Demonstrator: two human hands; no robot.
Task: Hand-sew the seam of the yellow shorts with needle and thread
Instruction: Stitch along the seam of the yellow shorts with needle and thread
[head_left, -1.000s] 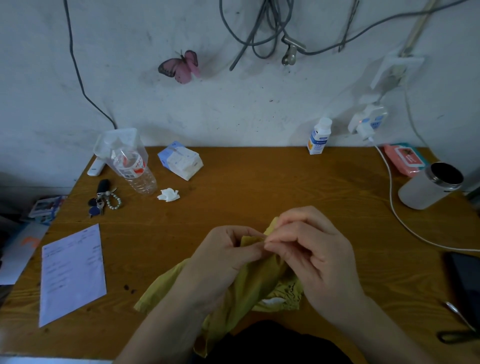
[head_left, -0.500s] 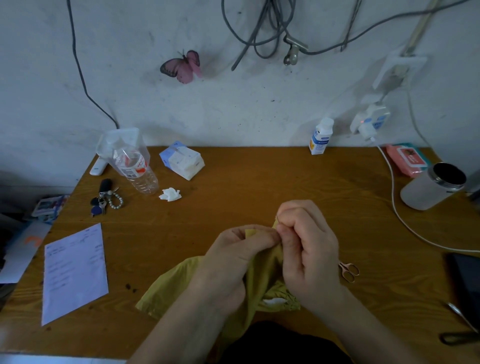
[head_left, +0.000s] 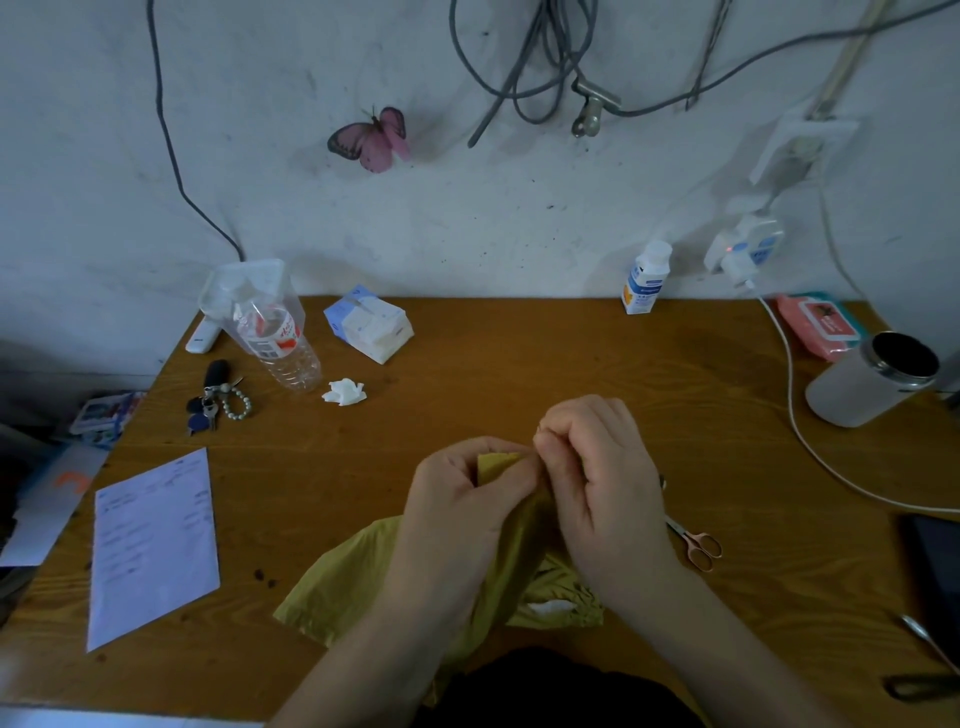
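Shorts (head_left: 514, 577) of yellow cloth lie bunched at the near edge of the worktop (head_left: 519, 364), just in front of the person, with one fold lifted up between both hands. On the far side the worktop meets a white wall (head_left: 467, 218) hung with grey cables (head_left: 540, 57) and a pink butterfly (head_left: 375, 139).

A sheet of paper (head_left: 153, 545) lies flat at the near left, well apart from the cloth. A grey cup (head_left: 872, 379) lies tipped on its side at the right, with a pink packet (head_left: 818, 325) behind it and a white cord (head_left: 795, 415) curving past. A clear bottle (head_left: 278, 338) leans at the far left, beside a tissue box (head_left: 370, 330).

The left hand (head_left: 462, 499) has its fingers clamped on the raised fold of the shorts, thumb on top. The right hand (head_left: 597, 478) is curled just beside it, its fingers pinched together at the edge of the fold; whether they hold a needle is too small to tell.

Small scissors (head_left: 696, 545) lie just right of the right wrist. A bunch of keys (head_left: 215, 400) rests near the bottle, and a crumpled tissue (head_left: 344, 391) sits between the bottle and the hands.
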